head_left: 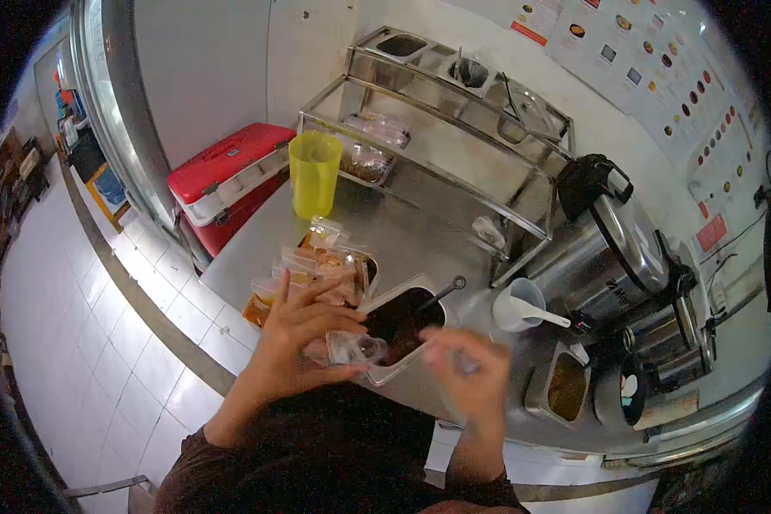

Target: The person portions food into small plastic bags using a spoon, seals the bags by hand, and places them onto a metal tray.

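A small clear bag (357,348) was in the left hand (295,343), held between the thumb and the other fingers, and it was located over the near left part of a rectangular container (393,372). The right hand (469,368) was at the other side of this container, with its fingers bent inward; because it was blurred, I could not tell if they held something. Inside the container there was a dark content (400,324), and a dark spoon (445,292) leaned there, its ring-shaped end above the rim. Just beyond the left hand, several filled clear bags (325,264) lay in a group, showing orange and brown colours. All these stood on a metal bench (403,227). Farther back stood a yellow jug (314,180), and next to the bench was a red cooler box (231,163). To the right of the container were a white jug (520,304) with its handle turned to the right and a steel tray (536,396) with a brownish content. A metal rack (438,182) stood at the back, carrying steel pans on its top, and to the right of it was a large steel pot (604,265).
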`<action>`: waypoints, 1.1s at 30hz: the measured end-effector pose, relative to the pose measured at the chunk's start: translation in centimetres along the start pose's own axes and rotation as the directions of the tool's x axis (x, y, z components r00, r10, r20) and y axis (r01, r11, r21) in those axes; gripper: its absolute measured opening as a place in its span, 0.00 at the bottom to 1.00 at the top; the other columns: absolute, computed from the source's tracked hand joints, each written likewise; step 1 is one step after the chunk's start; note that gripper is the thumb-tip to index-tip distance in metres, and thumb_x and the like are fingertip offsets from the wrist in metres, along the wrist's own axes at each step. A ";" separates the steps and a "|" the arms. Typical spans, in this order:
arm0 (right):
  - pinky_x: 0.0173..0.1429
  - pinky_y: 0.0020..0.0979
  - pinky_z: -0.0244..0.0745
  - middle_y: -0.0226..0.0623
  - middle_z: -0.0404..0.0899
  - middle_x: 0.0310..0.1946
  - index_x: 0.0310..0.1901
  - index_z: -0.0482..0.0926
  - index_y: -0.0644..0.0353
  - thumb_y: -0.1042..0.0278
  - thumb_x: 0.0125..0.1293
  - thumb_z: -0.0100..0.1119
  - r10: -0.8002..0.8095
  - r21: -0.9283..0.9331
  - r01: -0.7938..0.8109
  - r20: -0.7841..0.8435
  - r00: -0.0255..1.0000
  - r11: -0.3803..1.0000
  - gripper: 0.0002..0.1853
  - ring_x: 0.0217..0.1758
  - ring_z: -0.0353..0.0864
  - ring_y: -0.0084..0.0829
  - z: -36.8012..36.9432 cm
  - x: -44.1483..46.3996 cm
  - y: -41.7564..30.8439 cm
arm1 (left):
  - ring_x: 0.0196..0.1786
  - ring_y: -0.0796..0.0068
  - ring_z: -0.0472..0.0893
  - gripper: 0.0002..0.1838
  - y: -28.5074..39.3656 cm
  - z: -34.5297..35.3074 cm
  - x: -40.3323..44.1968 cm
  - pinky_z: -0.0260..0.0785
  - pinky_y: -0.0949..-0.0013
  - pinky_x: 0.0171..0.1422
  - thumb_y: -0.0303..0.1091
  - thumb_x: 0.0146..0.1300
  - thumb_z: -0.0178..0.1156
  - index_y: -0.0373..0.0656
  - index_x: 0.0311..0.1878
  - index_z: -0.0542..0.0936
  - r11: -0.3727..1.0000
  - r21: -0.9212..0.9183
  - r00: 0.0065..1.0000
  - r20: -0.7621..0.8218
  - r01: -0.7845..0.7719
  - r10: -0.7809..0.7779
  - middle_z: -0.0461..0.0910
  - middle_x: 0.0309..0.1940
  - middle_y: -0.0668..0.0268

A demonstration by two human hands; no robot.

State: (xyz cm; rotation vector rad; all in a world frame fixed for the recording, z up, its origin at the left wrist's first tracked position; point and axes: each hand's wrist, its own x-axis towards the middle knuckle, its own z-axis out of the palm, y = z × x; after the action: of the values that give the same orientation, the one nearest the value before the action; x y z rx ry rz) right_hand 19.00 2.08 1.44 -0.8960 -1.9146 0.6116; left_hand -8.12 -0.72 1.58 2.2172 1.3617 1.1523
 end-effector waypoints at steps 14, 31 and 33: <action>0.39 0.30 0.76 0.35 0.85 0.29 0.41 0.87 0.64 0.66 0.65 0.71 0.068 -0.054 -0.059 0.200 0.977 0.997 0.10 0.32 0.83 0.26 1.0 4.7 3.3 | 0.78 0.53 0.64 0.55 -3.0 3.0 -2.3 0.67 0.43 0.73 0.70 0.64 0.59 0.35 0.80 0.56 0.019 -0.951 0.879 0.277 0.308 -0.389 0.63 0.77 0.50; 0.38 0.41 0.80 0.40 0.87 0.35 0.39 0.84 0.59 0.59 0.71 0.64 0.081 -0.356 0.009 0.237 0.968 0.934 0.12 0.35 0.87 0.44 -0.8 4.7 3.6 | 0.79 0.47 0.61 0.54 -1.7 3.8 -1.5 0.76 0.38 0.64 0.74 0.58 0.62 0.37 0.74 0.65 -0.093 -0.962 0.822 0.269 0.258 -0.502 0.63 0.76 0.52; 0.39 0.40 0.80 0.40 0.87 0.35 0.40 0.84 0.60 0.60 0.70 0.64 0.160 -0.380 -0.119 0.077 0.984 0.917 0.11 0.36 0.87 0.44 -1.9 4.8 2.2 | 0.80 0.47 0.60 0.51 -1.9 3.9 -1.6 0.75 0.38 0.65 0.73 0.59 0.61 0.39 0.72 0.69 -0.094 -0.957 0.828 0.285 0.275 -0.483 0.63 0.76 0.52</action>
State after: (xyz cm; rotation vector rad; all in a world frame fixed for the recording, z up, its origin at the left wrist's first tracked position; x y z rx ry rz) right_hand 19.84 7.34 3.30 -1.2733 -2.1172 0.3852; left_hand -6.71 -0.51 -2.81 0.5566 0.6068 1.3533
